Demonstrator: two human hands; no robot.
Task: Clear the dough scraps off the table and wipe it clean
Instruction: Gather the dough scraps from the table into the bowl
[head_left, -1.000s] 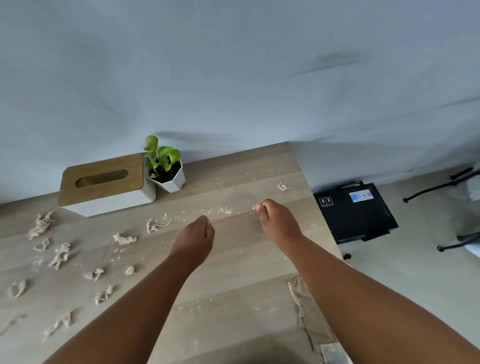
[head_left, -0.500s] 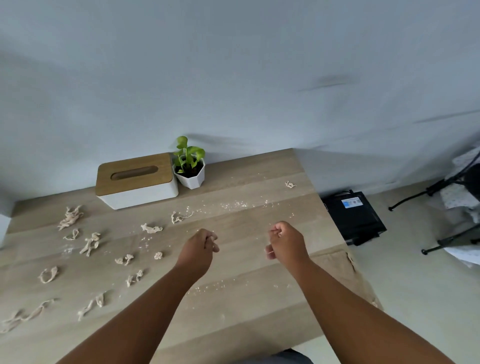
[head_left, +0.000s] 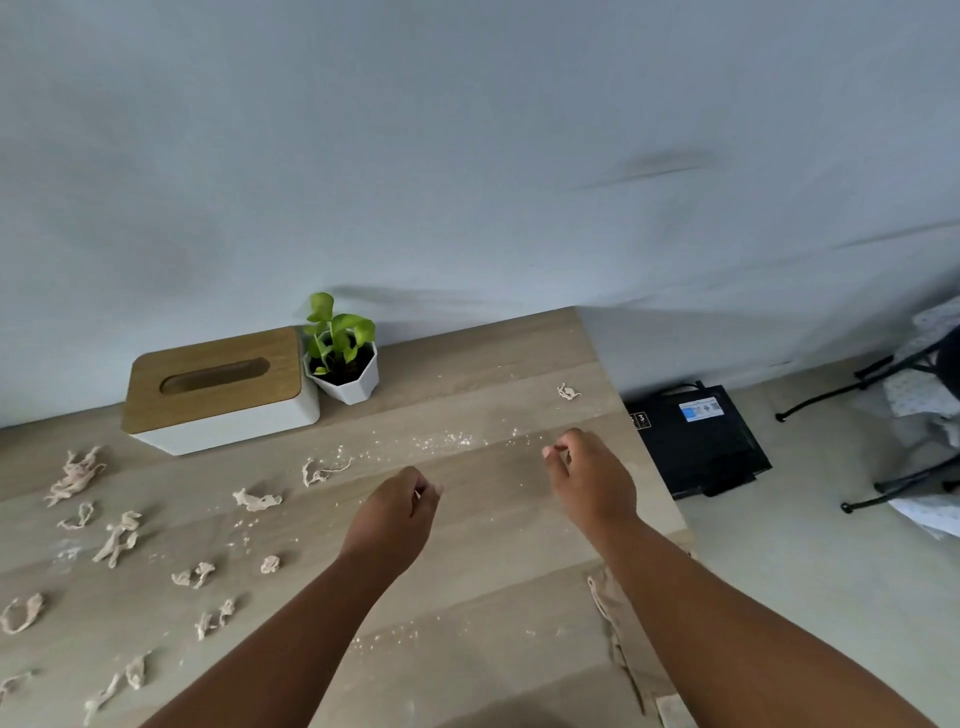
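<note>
Left fingers (head_left: 422, 491) curled loosely inward, thumb meeting the fingertips; whether they pinch anything cannot be told. Left hand (head_left: 392, 519) hovers palm-down over the wooden table (head_left: 493, 561), forearm running to 7 o'clock. Right fingers (head_left: 558, 451) likewise curled, contents unclear; right hand (head_left: 592, 480) sits near the table's edge at 3 o'clock, forearm running to 5 o'clock. Dough scraps (head_left: 117, 535) lie scattered at 9 o'clock of the left hand; one lone scrap (head_left: 568, 392) lies at 12 o'clock of the right hand.

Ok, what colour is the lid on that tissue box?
Light brown wood on a white body; tissue box shows in the head view.
</note>
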